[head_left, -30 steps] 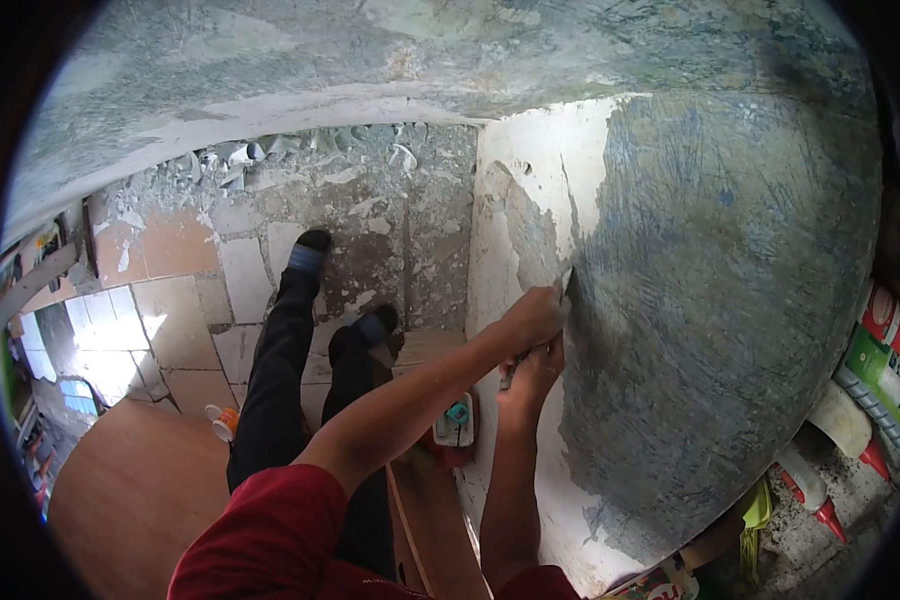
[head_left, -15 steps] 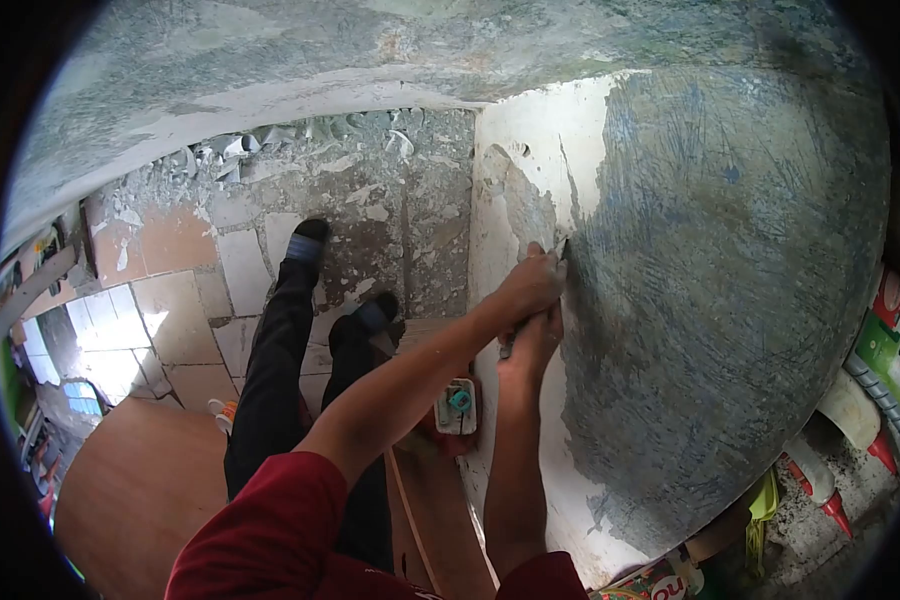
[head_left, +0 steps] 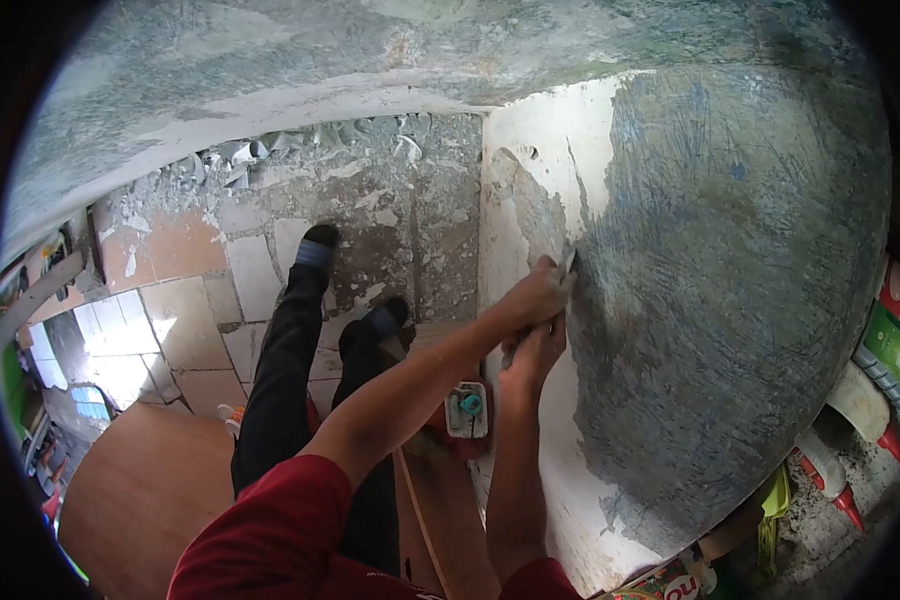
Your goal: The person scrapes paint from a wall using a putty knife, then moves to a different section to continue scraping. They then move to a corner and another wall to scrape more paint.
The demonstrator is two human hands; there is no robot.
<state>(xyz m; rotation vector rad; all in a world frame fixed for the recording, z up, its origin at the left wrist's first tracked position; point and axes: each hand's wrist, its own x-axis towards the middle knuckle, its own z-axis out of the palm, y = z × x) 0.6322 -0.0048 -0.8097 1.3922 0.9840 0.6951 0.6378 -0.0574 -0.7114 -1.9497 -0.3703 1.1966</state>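
Wall (head_left: 730,300), scraper (head_left: 568,262) at paint edge, in left hand (head_left: 533,297), right hand (head_left: 536,355).

Grey-blue scraped wall (head_left: 730,300) ahead and to my right; strip of white plaster (head_left: 540,150) runs along its left edge. My left hand (head_left: 532,298) sits just above my right hand (head_left: 532,358), both closed on the thin metal scraper (head_left: 568,262), its tip touching the wall where the plaster meets the scraped part. Below the hands, small white box with teal knob (head_left: 467,408). Left of it, my black-trousered legs (head_left: 280,370) on the cracked tile floor (head_left: 185,310). Brown wooden board (head_left: 140,490) lower left. White bottles with red caps (head_left: 825,470) far right, past the wall's edge.
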